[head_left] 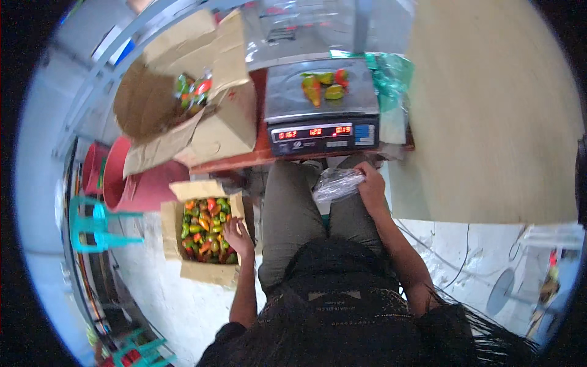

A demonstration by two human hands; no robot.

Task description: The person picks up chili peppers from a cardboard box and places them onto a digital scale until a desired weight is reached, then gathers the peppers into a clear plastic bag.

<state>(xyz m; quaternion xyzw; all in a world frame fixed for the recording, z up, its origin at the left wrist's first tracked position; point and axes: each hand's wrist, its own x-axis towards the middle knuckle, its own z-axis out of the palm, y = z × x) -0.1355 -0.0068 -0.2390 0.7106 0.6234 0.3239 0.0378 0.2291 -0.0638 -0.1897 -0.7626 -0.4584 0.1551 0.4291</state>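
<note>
My left hand (238,237) reaches over the right side of an open cardboard box (170,236) on the floor. Inside lie many small mixed peppers (204,229) in green, orange and red. The fingertips are blurred against the peppers, so whether they hold one is unclear. Above my lap, my right hand (372,186) grips a clear plastic bag (338,184). Ahead of my knees a digital scale (284,101) with lit red digits rests on a reddish tabletop. Several peppers (312,89) lie loose on its metal pan.
Left of the scale stands a larger open carton (229,124) with packed peppers (195,91) inside. Green plastic bags (392,75) lie at the scale's right, beside a wooden board (486,114). Pink tubs (151,183) and a turquoise stool (98,225) stand left. Cables (463,261) cross the floor.
</note>
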